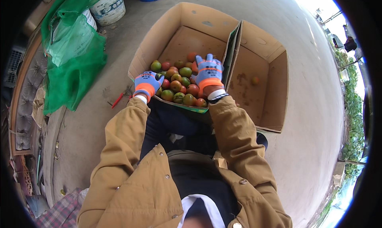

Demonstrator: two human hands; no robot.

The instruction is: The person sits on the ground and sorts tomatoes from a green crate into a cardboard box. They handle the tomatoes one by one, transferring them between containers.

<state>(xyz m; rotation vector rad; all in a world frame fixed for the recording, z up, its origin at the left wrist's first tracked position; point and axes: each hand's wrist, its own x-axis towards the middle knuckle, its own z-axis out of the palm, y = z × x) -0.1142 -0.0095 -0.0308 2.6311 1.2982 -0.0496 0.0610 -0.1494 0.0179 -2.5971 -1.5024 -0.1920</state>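
Both my hands wear blue and orange knit gloves that bear writing. My left hand is at the left wall of a cardboard box, its thumb over the tomatoes inside; whether it grips the rim or a tomato is hidden. Over the right side of the pile lies my right hand, palm down, fingers spread. An orange-red tomato shows between its thumb and index finger, but the palm side is hidden. Green, orange and red tomatoes fill the near part of this box; its far floor is bare cardboard.
A second cardboard box adjoins on the right, holding a tomato on its stained floor. Red-handled pruning shears lie on the concrete floor at left. Beyond are green mesh netting and a white bucket.
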